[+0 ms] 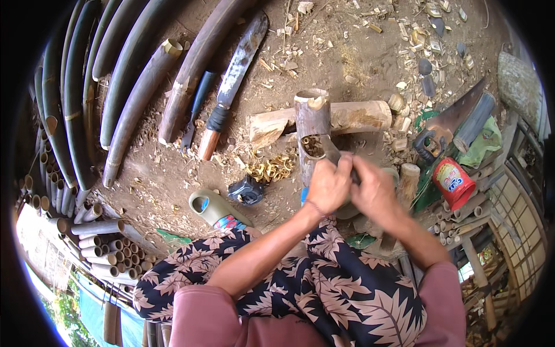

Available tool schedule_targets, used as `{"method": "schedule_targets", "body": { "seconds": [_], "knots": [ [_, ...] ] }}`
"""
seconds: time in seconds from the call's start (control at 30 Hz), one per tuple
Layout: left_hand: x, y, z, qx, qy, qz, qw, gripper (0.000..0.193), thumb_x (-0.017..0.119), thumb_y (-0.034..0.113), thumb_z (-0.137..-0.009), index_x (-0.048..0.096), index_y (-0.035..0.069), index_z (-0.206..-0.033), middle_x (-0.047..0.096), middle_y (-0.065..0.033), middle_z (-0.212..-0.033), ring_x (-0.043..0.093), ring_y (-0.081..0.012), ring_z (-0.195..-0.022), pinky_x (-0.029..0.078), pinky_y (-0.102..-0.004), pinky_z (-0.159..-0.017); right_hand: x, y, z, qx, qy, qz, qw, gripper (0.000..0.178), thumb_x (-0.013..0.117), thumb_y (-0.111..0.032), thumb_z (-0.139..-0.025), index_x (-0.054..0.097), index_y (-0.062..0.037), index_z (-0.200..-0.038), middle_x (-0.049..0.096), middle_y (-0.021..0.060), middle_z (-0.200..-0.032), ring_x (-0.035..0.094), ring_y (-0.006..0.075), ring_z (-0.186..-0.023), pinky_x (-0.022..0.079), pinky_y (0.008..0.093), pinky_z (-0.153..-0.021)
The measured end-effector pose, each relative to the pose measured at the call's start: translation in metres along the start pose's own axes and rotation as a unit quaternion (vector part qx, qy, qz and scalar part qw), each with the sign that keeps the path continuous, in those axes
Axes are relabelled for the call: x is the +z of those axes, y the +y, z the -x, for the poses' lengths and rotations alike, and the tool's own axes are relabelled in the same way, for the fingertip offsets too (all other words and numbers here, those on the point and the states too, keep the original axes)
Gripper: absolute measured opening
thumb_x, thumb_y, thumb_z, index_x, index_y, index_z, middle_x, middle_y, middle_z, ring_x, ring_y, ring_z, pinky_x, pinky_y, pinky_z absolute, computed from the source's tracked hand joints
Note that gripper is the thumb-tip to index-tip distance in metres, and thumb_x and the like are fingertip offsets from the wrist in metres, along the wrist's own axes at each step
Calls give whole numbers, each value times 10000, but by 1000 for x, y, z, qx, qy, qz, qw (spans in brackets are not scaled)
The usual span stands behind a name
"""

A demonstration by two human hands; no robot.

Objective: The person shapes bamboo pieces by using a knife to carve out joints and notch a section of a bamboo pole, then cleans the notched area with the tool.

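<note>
A short bamboo tube (pixel 312 113) stands in front of me with an open top and a notch cut in its side. Curled shavings (pixel 313 146) sit inside that notch. At the notch's right edge is the flat grey blade of a knife-like tool (pixel 330 149), its exact kind partly hidden by my hands. My left hand (pixel 330 186) is closed at the tool, close against the tube. Beside it my right hand (pixel 376 188), somewhat blurred, wraps around the tool's dark handle end. Behind the tube, a thicker bamboo length (pixel 361 115) lies crosswise on the ground.
A machete (pixel 234 75) and a blue-handled chisel (pixel 199 104) lie to the left, near long bamboo poles (pixel 139 110). A black tape measure (pixel 247 189) rests by wood shavings (pixel 270 169). On the right are a handsaw (pixel 445 124) and a red container (pixel 454 182). Cut tubes (pixel 118 254) are stacked lower left.
</note>
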State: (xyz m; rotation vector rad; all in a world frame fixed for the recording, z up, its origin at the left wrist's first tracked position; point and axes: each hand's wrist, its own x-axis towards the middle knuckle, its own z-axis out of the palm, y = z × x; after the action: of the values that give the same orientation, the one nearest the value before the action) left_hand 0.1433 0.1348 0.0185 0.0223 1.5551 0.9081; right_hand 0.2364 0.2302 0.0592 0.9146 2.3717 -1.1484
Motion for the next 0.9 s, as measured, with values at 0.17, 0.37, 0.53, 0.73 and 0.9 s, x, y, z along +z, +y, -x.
{"method": "schedule_targets", "body": {
  "seconds": [0.17,0.37,0.53,0.73,0.9],
  "knots": [
    [4,12,1,-104,25,353,930,292,506,254,-964,630,23,-835,528,-2,-596,437,-94,-511,319,-246,-490,-49,-12,-50,-135,-138,238,952,263,673,-136,-779,652,-46,-1024,697,146,-753,696,334,-685,546,425,-583],
    [-3,16,8,-76,-11,616,784,234,492,296,-983,529,167,-790,371,74,-603,355,-76,-585,321,-252,-580,-60,-61,-87,-224,-257,344,875,126,643,-124,-779,694,-46,-864,710,113,-727,716,264,-673,546,380,-561],
    [-10,4,-3,-11,-128,691,712,430,364,542,-1010,531,169,-877,421,53,-624,404,-121,-610,409,-309,-701,-56,-82,-117,-302,-269,391,827,116,700,-187,-725,729,-82,-683,724,112,-748,721,253,-683,554,370,-574],
    [-5,-38,29,25,-185,349,919,760,510,657,-912,467,14,-1316,590,-126,-1148,576,-226,-1022,462,-385,-891,-50,-38,-79,-201,-275,324,883,275,645,-314,-850,711,-58,-775,710,139,-753,710,312,-722,545,428,-630],
    [36,-50,75,218,-151,-79,961,874,742,391,-842,303,-95,-1422,509,-274,-1331,508,-362,-1266,401,-404,-1069,-22,35,9,63,-99,-355,927,514,386,-435,-1042,653,-12,-921,707,118,-771,677,204,-779,527,370,-718]
  ]
}}
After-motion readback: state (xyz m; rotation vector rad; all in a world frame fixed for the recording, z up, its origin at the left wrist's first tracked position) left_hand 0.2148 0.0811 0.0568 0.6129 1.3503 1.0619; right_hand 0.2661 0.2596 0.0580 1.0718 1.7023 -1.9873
